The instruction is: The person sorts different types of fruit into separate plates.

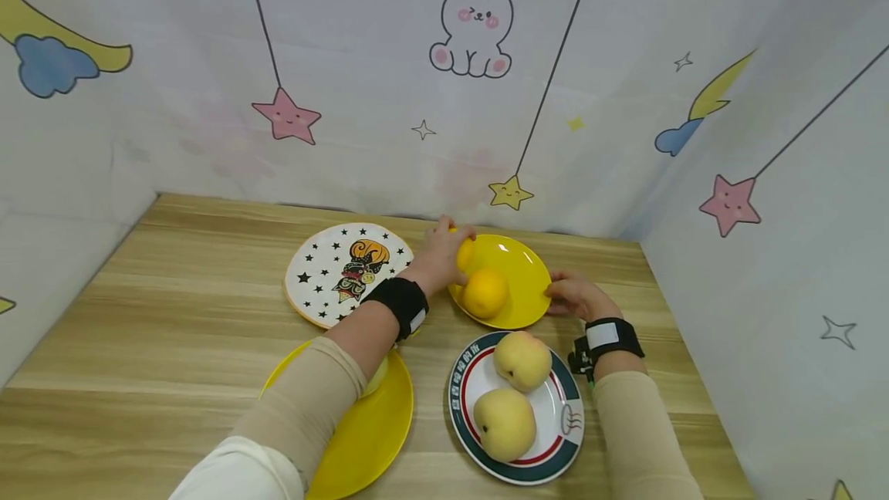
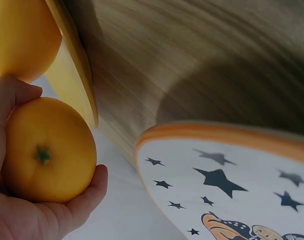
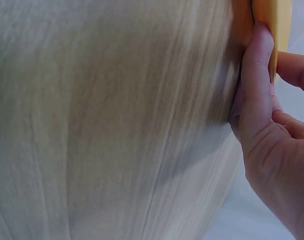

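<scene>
My left hand (image 1: 436, 259) grips an orange (image 2: 52, 155) at the left side of the far yellow plate (image 1: 529, 278). In the left wrist view its thumb and fingers curve round the fruit, and the green stem end faces the camera. A second orange (image 1: 486, 294) sits on that plate, close to the held one. At the plate's right edge my right hand (image 1: 583, 298) pinches the rim; the right wrist view has the yellow rim (image 3: 274, 45) between thumb and fingers. How far the held orange is from the plate's surface I cannot tell.
Left of the far plate lies a white round board (image 1: 322, 265) with stars and a cartoon figure. Nearer, a white plate (image 1: 549, 407) with a dark green rim bears two peaches (image 1: 505, 424). My left forearm partly covers another yellow plate (image 1: 375, 438) holding a pale yellow fruit (image 1: 377, 378).
</scene>
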The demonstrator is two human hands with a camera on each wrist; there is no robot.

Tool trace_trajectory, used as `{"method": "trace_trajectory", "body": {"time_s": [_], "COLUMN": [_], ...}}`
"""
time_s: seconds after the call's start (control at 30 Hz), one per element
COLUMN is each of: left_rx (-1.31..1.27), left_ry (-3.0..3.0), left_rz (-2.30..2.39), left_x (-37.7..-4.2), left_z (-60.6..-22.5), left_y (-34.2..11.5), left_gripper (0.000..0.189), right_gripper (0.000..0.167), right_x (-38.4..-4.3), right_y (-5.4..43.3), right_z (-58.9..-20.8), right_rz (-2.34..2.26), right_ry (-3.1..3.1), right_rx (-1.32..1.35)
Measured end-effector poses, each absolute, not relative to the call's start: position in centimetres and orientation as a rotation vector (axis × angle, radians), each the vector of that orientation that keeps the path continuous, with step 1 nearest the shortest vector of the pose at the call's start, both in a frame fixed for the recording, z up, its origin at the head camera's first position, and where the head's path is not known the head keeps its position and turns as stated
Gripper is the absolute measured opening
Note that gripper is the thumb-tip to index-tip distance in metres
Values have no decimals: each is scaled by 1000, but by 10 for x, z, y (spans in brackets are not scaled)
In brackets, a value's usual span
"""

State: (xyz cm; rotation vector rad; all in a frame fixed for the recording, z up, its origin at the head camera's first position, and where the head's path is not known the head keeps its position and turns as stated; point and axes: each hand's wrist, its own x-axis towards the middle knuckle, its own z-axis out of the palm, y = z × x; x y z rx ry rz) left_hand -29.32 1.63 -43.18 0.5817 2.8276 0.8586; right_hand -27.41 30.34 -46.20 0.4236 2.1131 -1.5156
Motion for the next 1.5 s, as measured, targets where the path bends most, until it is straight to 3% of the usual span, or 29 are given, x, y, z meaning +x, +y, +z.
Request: {"method": "trace_trajectory", "body": {"time_s": [0.27, 0.93, 1.5], "left_rx": [599, 645, 742], "left_ry": [2839, 2766, 2812], "left_rz": [818, 910, 713], "left_x": [-296, -278, -276], "left_z": [-439, -447, -450], "left_y": [25, 53, 54], "left_gripper": [77, 67, 67], "right_gripper": [39, 46, 45], "right_x": [-275, -274, -276], "right_y": [306, 303, 304], "right_z": [-462, -466, -466], "right_rz": [-1512, -1527, -1524], "right_ry": [2110, 2110, 2112], "right_rx": [403, 449, 447]}}
